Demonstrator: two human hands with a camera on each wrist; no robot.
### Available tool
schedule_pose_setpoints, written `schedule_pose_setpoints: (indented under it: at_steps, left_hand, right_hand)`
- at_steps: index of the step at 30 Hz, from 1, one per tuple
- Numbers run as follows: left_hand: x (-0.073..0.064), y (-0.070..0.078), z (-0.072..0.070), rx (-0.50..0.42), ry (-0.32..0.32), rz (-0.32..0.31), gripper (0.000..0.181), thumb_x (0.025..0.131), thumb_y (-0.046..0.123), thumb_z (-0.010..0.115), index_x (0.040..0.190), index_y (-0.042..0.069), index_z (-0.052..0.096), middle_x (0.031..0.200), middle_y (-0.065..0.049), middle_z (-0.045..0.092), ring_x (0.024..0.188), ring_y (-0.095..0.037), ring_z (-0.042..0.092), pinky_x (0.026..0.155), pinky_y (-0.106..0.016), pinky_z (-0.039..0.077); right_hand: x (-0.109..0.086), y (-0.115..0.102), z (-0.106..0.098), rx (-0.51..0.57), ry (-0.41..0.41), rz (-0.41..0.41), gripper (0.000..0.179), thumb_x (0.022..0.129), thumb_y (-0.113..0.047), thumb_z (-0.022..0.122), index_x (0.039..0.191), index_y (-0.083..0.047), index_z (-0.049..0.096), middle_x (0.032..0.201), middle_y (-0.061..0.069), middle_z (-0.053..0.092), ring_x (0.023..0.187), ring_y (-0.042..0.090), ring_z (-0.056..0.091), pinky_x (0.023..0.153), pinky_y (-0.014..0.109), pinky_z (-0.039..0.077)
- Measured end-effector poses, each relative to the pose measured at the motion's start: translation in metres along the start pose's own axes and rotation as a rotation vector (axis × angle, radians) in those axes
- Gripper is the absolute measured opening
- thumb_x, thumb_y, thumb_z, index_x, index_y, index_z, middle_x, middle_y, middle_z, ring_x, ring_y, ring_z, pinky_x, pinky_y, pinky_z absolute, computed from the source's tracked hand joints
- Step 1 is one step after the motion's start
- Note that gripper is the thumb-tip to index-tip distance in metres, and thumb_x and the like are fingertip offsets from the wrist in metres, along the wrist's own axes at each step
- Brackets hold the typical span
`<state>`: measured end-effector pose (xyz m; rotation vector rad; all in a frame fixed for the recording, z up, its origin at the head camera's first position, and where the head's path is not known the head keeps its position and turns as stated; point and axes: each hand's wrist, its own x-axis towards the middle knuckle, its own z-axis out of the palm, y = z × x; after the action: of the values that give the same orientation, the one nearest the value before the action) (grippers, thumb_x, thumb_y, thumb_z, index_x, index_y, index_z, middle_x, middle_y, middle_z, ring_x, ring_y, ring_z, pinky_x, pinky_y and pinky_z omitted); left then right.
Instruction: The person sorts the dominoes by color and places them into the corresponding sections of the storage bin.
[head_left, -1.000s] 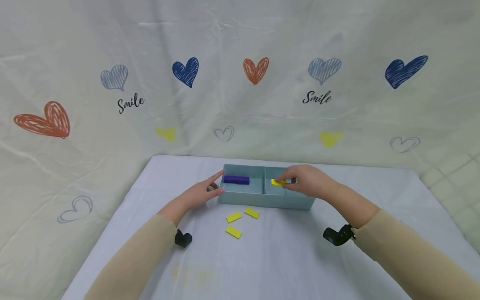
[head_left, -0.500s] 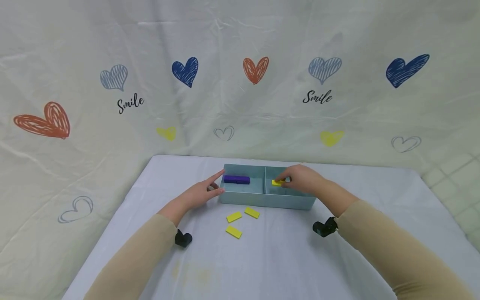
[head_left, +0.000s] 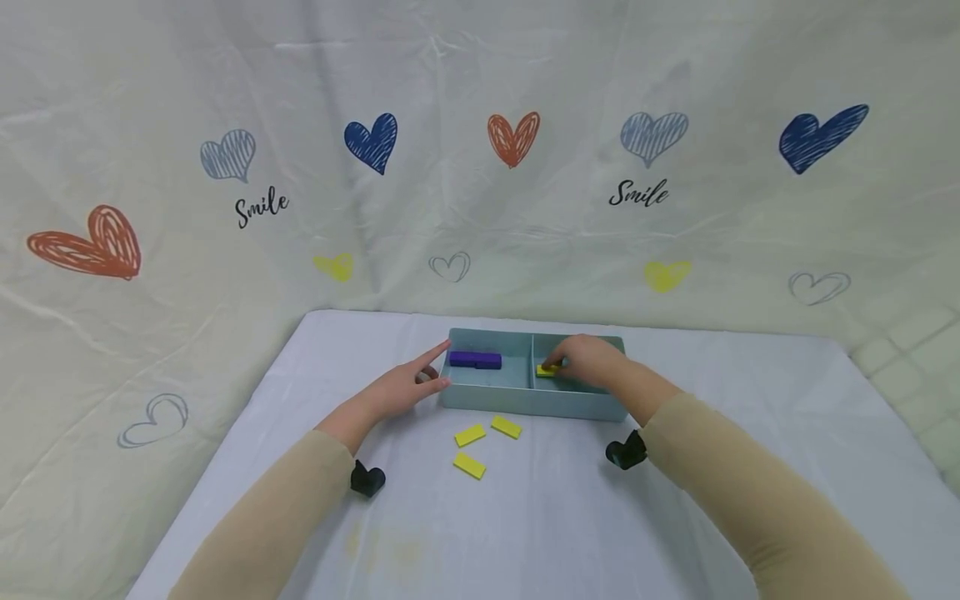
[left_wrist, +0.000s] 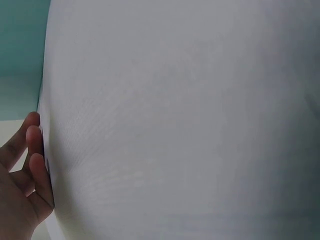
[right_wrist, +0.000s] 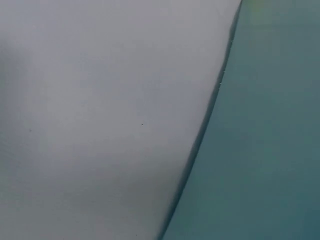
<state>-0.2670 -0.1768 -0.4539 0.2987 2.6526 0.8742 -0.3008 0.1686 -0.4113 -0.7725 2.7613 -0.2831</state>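
Observation:
A pale blue-green box with a divider stands near the back of the table. My left hand is at its left end, with extended fingers at the back and front corners; the left wrist view shows these fingertips right at the wall. Inside the right compartment, my right hand pinches a small yellow block close to the divider, partly hidden by the fingers. Purple blocks lie end to end in the left compartment. The right wrist view shows only the box wall and the cloth, not the hand.
Three yellow blocks, a left one, a right one and a nearer one, lie in front of the box on the white-clothed table. A sheet printed with hearts hangs behind.
My right hand has moved slightly left and lower in the right compartment with the yellow block, while its forearm swung left. The left hand stays at the box's end.

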Motion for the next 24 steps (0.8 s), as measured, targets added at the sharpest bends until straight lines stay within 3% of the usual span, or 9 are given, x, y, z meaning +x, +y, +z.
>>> schedule_pose_setpoints:
  at_steps: [12, 24]
  left_hand:
    - [0.001, -0.002, 0.001, 0.001, 0.000, 0.011, 0.072, 0.090, 0.068, 0.054, 0.147, 0.065, 0.011, 0.130, 0.000, 0.057, 0.096, -0.019, 0.059, 0.085, -0.041, 0.050]
    - [-0.001, 0.000, 0.000, 0.002, 0.001, 0.007, 0.072, 0.090, 0.068, 0.053, 0.148, 0.064, 0.011, 0.130, 0.000, 0.057, 0.098, -0.020, 0.059, 0.087, -0.042, 0.050]
  right_hand:
    - [0.013, -0.001, 0.008, -0.026, -0.003, -0.052, 0.025, 0.094, -0.013, 0.069, 0.117, -0.016, 0.075, 0.118, 0.004, 0.070, 0.116, 0.028, 0.062, 0.099, 0.045, 0.047]
    - [0.008, -0.004, 0.004, 0.032, 0.023, -0.002, 0.027, 0.093, -0.014, 0.071, 0.119, -0.017, 0.074, 0.121, 0.002, 0.068, 0.118, 0.027, 0.060, 0.100, 0.045, 0.046]
